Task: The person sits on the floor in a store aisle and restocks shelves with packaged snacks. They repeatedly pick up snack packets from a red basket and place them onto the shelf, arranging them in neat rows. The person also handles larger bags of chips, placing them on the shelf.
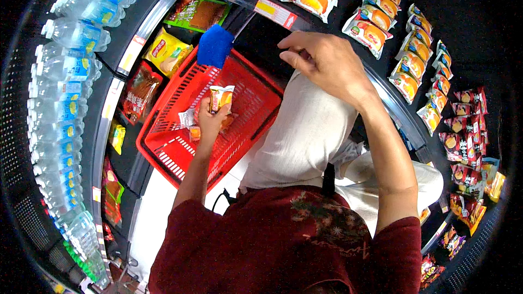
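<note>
My left hand (210, 120) is closed around a small packaged bread (221, 99) in a white, orange and red wrapper, held over a red plastic shopping basket (261, 116). Lower in the basket, near that hand, lie a few other small packs, one an orange-and-white pack (195, 133). A blue cloth-like piece (215, 46) sits over the basket's upper corner. My right hand (322, 59) hovers empty above my knee, its fingers curved and thumb apart, beside the shelf edge with packaged breads (369, 32).
Plastic water bottles (67, 90) line the left shelf. Below them are a yellow chip bag (167, 52), a green-edged snack bag (197, 13) and a red snack bag (141, 92). Price-label rails (276, 13) edge the shelves. Red snack packs (459, 147) stand at the right.
</note>
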`<state>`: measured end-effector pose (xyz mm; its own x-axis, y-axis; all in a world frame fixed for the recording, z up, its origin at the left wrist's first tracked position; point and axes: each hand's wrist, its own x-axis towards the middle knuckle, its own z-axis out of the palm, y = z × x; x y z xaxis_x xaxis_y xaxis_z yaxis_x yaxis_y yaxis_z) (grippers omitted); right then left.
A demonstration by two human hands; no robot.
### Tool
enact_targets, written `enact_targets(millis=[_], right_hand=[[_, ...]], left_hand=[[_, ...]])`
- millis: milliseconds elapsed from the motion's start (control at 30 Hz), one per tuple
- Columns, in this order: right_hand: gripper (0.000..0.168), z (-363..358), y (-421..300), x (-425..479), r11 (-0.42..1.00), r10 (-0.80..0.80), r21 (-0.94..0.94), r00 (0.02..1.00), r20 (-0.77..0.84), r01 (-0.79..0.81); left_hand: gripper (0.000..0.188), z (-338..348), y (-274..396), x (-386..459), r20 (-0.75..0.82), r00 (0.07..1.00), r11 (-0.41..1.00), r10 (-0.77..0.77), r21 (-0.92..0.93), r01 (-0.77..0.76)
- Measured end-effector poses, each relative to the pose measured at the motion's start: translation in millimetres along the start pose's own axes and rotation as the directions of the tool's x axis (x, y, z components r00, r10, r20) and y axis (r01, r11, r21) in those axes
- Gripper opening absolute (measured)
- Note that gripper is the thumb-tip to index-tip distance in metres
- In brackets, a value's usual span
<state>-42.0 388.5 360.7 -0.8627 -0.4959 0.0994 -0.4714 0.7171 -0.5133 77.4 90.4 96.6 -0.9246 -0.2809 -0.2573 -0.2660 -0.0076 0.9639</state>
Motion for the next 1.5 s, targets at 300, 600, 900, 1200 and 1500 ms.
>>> enact_targets(millis=[300,600,900,1200,1500], right_hand=[[0.042,-6,1,0,0.985,-0.014,0.174,0.999,0.043,0.006],[0.019,-2,20,0,0.879,-0.041,0.477,0.999,0.018,0.027],[0.014,0,26,0,0.745,0.151,0.666,0.983,-0.109,-0.041],[0.013,-2,28,5,0.564,0.303,0.824,0.941,-0.153,-0.048],[0.012,-6,25,11,0.393,0.416,0.919,0.884,-0.214,0.037]], left_hand=[[0.046,66,148,-36,0.172,0.958,0.973,0.228,-0.059,-0.221],[0.055,102,208,-29,0.253,0.844,0.863,0.473,0.056,-0.501],[0.033,111,217,-19,0.137,0.915,0.872,0.379,-0.384,-0.304],[0.022,126,233,13,0.023,0.871,0.834,0.491,-0.301,-0.463],[0.016,138,248,37,-0.009,0.849,0.83,0.529,-0.206,-0.519]])
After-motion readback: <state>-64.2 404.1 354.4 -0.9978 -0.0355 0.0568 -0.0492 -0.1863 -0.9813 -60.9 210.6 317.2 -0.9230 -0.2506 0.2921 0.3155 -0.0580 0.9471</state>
